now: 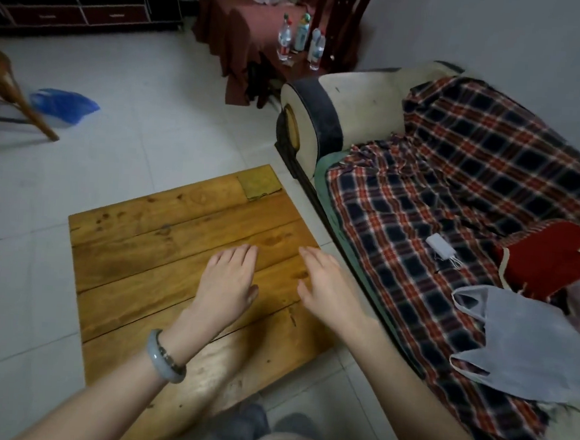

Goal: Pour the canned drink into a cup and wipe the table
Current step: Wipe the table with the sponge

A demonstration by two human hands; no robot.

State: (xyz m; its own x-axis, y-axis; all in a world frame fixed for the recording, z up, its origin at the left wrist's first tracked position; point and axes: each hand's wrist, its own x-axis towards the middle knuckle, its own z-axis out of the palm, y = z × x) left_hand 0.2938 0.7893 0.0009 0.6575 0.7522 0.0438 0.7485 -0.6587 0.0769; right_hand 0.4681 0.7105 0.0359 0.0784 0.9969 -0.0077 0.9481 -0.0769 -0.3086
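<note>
A low wooden table [149, 244] of yellow-brown planks stands on the tiled floor in front of me. My left hand [229, 277], with a pale bangle on its wrist, hovers palm down over the table's middle, fingers slightly apart and holding nothing. My right hand [325, 284] is held flat beside it near the table's right edge, also holding nothing. No can, cup or cloth shows on the table top.
A sofa [326, 119] with a plaid blanket [456, 183] runs along the right, carrying a grey plastic bag [526, 349], a red cloth [550, 258] and a white charger [439, 247]. Three plastic bottles [301, 38] stand on a far stand. A blue bag [63, 104] lies on the floor at left.
</note>
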